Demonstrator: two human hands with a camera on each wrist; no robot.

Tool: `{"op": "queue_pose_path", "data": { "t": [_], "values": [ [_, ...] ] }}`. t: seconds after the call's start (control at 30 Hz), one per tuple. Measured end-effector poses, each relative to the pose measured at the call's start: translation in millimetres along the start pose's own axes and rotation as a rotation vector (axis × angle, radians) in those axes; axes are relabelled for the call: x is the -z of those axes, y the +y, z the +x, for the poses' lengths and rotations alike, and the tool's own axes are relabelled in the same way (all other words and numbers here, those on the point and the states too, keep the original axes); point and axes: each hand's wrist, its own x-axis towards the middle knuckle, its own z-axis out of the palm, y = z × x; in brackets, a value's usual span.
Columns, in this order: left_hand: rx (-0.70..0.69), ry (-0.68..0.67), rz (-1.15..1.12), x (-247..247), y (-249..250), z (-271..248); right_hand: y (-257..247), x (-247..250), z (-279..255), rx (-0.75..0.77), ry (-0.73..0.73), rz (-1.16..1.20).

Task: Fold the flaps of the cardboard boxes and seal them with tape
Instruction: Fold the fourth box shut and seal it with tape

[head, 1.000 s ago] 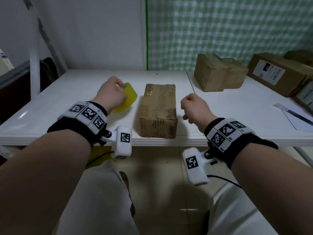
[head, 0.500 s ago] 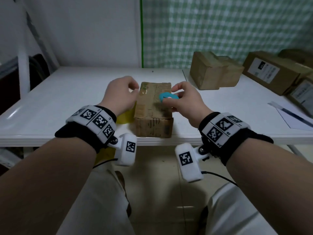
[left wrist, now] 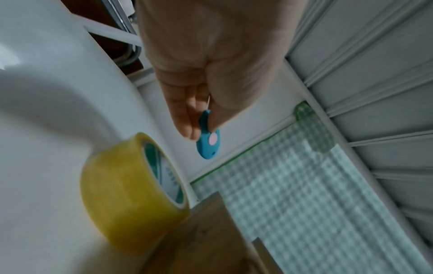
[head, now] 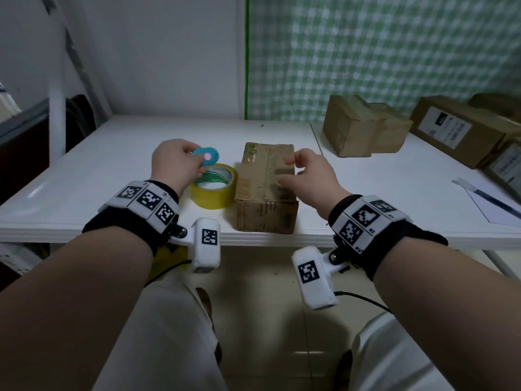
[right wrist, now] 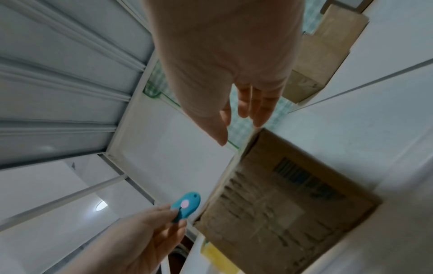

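A closed brown cardboard box (head: 266, 187) lies lengthwise near the table's front edge, also seen in the right wrist view as the box (right wrist: 288, 200). A yellow tape roll (head: 215, 187) lies flat against its left side, shown as the roll (left wrist: 131, 192) in the left wrist view. My left hand (head: 177, 162) pinches a small blue cutter (head: 207, 156) with a pink dot above the roll; the cutter (left wrist: 208, 142) hangs from thumb and fingers. My right hand (head: 307, 176) hovers over the box's right half with fingers (right wrist: 255, 103) straight and spread, holding nothing.
The white table (head: 112, 176) has bare room to the left. Two stacked-up brown boxes (head: 363, 125) stand at the back right, with labelled boxes (head: 456, 131) further right. A sheet of paper (head: 490, 201) lies near the right edge. A checked curtain hangs behind.
The blue cutter passed from my right hand to my left hand, which carried it left above the tape roll. The tape roll now lies released beside the box. My right hand opened over the box.
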Motion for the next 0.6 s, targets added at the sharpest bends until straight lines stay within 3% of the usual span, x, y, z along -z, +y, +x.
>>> {"op": "queue_pose_path", "data": {
  "t": [0.13,0.23,0.4,0.6],
  "values": [
    [0.107,-0.111,0.117,0,-15,1,8,-1,-1,-0.132,-0.065,-0.064],
    [0.072,-0.146,0.058,-8,-5,-11,11,-1,-3,-0.214,-0.124,-0.096],
    [0.222,-0.634,0.124,-25,16,-41,19,-2,-6,-0.360,-0.351,0.071],
    [0.253,-0.813,-0.077,-38,25,-53,31,14,-9,-0.368,-0.408,0.305]
  ]
}}
